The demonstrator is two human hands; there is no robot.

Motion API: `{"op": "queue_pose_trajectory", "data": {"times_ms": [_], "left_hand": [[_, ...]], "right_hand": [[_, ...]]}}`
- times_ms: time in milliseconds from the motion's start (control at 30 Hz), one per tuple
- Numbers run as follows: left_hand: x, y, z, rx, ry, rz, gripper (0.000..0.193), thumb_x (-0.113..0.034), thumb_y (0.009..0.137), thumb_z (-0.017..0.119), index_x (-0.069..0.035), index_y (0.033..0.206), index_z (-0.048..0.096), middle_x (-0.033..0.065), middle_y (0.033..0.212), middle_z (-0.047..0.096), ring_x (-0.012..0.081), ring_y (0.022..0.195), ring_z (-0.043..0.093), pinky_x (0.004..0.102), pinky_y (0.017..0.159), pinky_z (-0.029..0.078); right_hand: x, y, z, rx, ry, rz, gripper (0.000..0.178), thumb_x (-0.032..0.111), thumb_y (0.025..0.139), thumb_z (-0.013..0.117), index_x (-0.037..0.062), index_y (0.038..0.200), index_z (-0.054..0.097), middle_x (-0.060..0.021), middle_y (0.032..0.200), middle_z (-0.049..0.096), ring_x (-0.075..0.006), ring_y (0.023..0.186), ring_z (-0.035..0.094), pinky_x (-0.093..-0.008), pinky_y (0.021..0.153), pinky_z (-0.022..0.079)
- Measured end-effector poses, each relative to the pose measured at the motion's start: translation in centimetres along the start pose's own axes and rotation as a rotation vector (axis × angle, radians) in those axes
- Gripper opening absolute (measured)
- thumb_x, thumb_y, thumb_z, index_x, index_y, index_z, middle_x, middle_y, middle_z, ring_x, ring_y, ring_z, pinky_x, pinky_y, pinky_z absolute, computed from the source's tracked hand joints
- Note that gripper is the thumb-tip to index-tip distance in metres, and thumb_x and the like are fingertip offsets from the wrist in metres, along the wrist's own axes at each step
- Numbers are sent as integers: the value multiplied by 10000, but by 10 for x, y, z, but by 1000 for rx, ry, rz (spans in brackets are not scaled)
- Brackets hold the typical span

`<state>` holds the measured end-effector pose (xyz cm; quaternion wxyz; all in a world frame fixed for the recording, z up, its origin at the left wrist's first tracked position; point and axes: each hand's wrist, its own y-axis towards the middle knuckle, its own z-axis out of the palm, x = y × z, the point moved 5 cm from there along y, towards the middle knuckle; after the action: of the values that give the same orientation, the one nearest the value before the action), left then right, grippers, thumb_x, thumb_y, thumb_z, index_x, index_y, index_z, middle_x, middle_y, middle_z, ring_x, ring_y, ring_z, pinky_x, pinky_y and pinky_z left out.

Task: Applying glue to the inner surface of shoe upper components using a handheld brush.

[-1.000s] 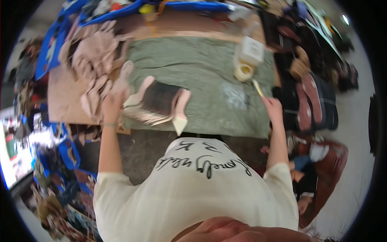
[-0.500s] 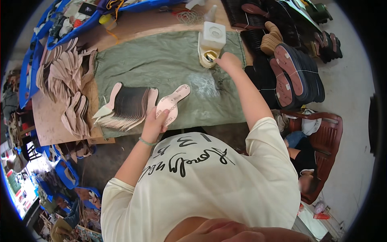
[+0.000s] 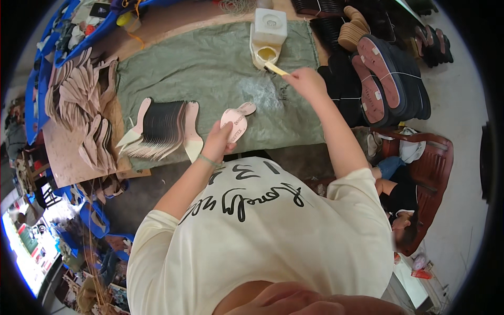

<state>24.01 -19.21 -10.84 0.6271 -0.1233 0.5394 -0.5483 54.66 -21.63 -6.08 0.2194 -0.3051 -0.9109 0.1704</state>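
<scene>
My left hand grips a pale pink insole board with dark print, tilted above the cloth. A flat yellow stick is pinched in my right hand; its tip is at the front rim of an open pot with yellowish stuff inside. Behind the pot, joined to it or touching it, stands a white plastic container. Left of my left hand, a fanned stack of insole boards with dark and pink faces lies on the green cloth.
More pink insole boards are heaped at the table's left. Blue trays of odds and ends line the far left. Tied bundles of dark soles pile up at the right. A person is on a reddish-brown bench beyond.
My right hand has drawn the yellow stick out of the pot toward its front rim. The insole board in my left hand has tilted, its face now foreshortened. The whole view has shifted slightly.
</scene>
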Motion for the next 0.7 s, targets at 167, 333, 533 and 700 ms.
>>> {"op": "queue_pose_trajectory", "data": {"times_ms": [167, 333, 533, 700], "left_hand": [[12, 14, 7, -28, -207, -127, 177, -246, 992, 410, -87, 1069, 426, 60, 826, 524, 121, 485, 419, 208, 370, 260], [14, 13, 7, -31, -232, -192, 183, -253, 1003, 388, -96, 1086, 431, 47, 813, 503, 124, 488, 411, 209, 371, 262], [11, 15, -2, -92, -198, -189, 173, -247, 1000, 407, -94, 1073, 441, 37, 811, 519, 111, 477, 386, 211, 370, 242], [12, 15, -2, -79, -142, -153, 185, -249, 1002, 411, -78, 1060, 451, 38, 815, 534, 110, 470, 379, 212, 370, 236]], "right_hand": [[0, -108, 57, -28, 567, -123, 295, 369, 845, 666, 78, 867, 711, -126, 640, 595, -264, 557, 566, -356, 531, 424], [17, -150, 98, -150, 576, -269, 226, 247, 839, 701, 55, 958, 709, -133, 679, 629, -204, 566, 582, -311, 544, 435], [18, -133, 109, -22, 697, -72, 264, 287, 863, 675, 43, 962, 701, -142, 645, 597, -194, 545, 543, -314, 541, 417], [2, -117, 142, 88, 702, -12, 318, 338, 882, 643, 43, 986, 700, -118, 598, 559, -170, 527, 501, -319, 530, 392]]}}
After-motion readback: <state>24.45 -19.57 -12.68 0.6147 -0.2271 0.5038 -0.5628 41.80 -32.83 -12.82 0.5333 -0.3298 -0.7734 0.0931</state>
